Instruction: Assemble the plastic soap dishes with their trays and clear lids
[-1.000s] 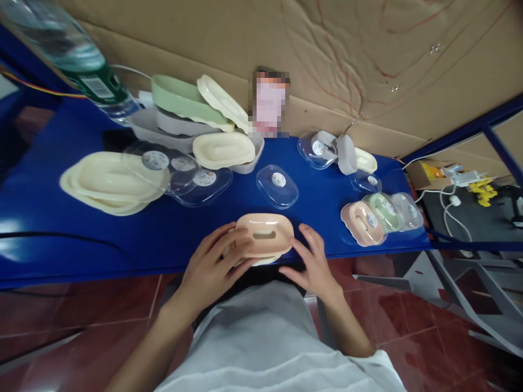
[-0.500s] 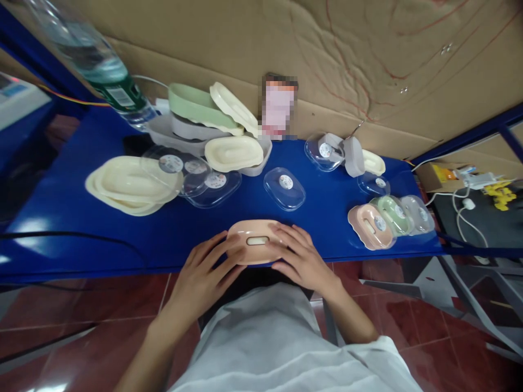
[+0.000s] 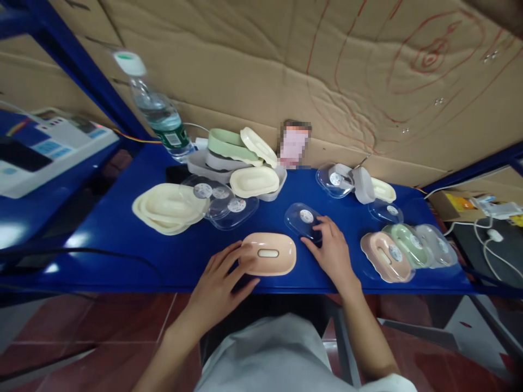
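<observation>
A peach oval dish [image 3: 288, 254] with a pale slot in its middle lies near the table's front edge. My left hand [image 3: 223, 277] grips its left end, fingers over the top and thumb along the near side. Behind and right of the dish is a clear plastic lid [image 3: 298, 218] with a round sticker. My right hand [image 3: 333, 250] has its right corner between thumb and fingers; the lid still appears to lie on the table.
Cream trays [image 3: 163, 209], more clear lids [image 3: 235, 215] and a green container [image 3: 226, 144] are piled at left. Lidded boxes [image 3: 392, 256] line the right. A water bottle [image 3: 165, 122] and a blurred phone-like object [image 3: 294, 144] stand behind on the blue table [image 3: 122, 261].
My right hand has left the peach dish and moved right and forward to the clear lid. My left hand stays at the dish's left end. The camera view has tilted up.
</observation>
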`<state>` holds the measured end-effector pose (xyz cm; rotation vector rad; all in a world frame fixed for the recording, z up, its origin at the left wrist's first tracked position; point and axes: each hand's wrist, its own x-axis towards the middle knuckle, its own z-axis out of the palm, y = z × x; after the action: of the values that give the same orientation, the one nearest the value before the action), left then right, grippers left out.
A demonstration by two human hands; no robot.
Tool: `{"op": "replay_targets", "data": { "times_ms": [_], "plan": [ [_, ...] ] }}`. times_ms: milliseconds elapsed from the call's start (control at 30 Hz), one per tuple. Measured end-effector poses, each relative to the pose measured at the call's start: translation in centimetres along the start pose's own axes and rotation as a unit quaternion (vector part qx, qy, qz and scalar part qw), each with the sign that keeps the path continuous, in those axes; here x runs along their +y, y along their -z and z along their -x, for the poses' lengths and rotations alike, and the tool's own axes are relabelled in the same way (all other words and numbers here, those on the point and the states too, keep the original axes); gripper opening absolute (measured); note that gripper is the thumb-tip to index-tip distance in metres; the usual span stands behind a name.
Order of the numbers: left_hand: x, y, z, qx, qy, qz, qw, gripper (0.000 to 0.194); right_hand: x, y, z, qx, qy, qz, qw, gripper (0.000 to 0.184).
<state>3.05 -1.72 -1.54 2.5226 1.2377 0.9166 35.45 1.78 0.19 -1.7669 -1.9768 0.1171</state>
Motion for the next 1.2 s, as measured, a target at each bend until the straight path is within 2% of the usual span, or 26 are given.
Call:
{"op": "replay_targets", "data": {
  "times_ms": [100, 267, 433, 700, 833, 1067, 1200],
  "plan": [
    [0.0, 0.1, -0.2, -0.011, 0.018, 0.028, 0.999, 0.036, 0.3, 0.9, 0.3, 0.028, -0.017, -0.058, 0.998, 0.041],
    [0.3, -0.1, -1.2, -0.031, 0.092, 0.099, 0.99, 0.063, -1.9, 2.3, 1.6, -0.021, 0.04, -0.205, 0.978, 0.037],
    [0.6, -1.2, -2.0, -0.046, 0.106, 0.126, 0.985, 0.081, -4.1, 1.5, 3.7, -0.029, 0.128, -0.206, 0.97, 0.04],
    [0.4, -1.5, -1.7, -0.043, 0.093, 0.111, 0.989, 0.068, -4.4, 0.8, 4.9, -0.026, 0.207, -0.129, 0.97, 0.049],
    [0.4, -1.7, -1.6, -0.043, 0.11, 0.109, 0.987, 0.064, -4.0, 0.8, 4.9, -0.035, 0.214, -0.109, 0.97, 0.051],
    [0.5, -1.9, -1.5, -0.044, 0.126, 0.12, 0.984, 0.066, -3.6, 0.4, 4.5, -0.088, 0.206, -0.158, 0.962, 0.051],
    [0.8, -1.1, -1.8, -0.054, 0.101, 0.123, 0.986, 0.07, -2.2, 1.3, 4.4, -0.083, 0.194, -0.149, 0.966, 0.048]
  ]
}}
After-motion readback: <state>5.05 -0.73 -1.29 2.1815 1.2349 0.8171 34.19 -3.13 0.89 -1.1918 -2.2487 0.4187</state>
